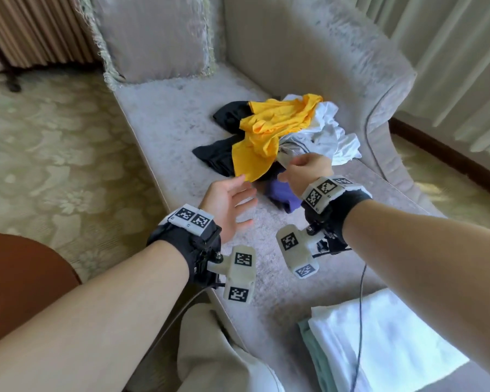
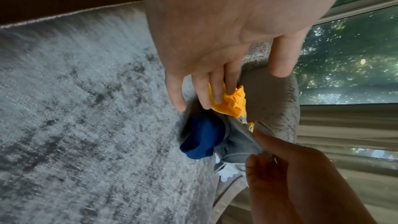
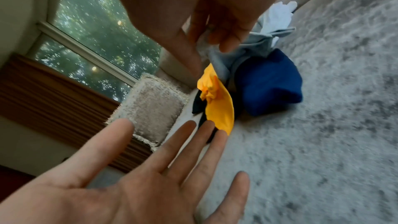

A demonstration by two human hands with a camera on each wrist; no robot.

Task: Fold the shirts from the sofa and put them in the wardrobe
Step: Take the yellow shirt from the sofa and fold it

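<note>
**A:** Where was the shirt being picked up?

**B:** A crumpled pale grey cotton shirt [image 1: 300, 145] lay in a heap of garments on the seat of the grey velvet sofa [image 1: 164, 114], toward the far right, near the armrest. A bright yellow shirt [image 1: 269, 125] draped the heap's left side, a black garment [image 1: 218, 154] lay beneath it, and a rumpled blue garment [image 1: 283, 193] sat at the near edge.

**A:** Which hand was closer?

**B:** The right hand [image 1: 309, 171] already pinched a near fold of the grey shirt between thumb and fingers. The left hand [image 1: 227, 202] hovered with straight, spread fingers, holding nothing, just near and left of the yellow shirt's hanging corner.

**A:** So which way did the cloth run?

**B:** From the right hand's pinch it trailed away to the far right. The left hand probably needed to reach right for a second hold.
</note>
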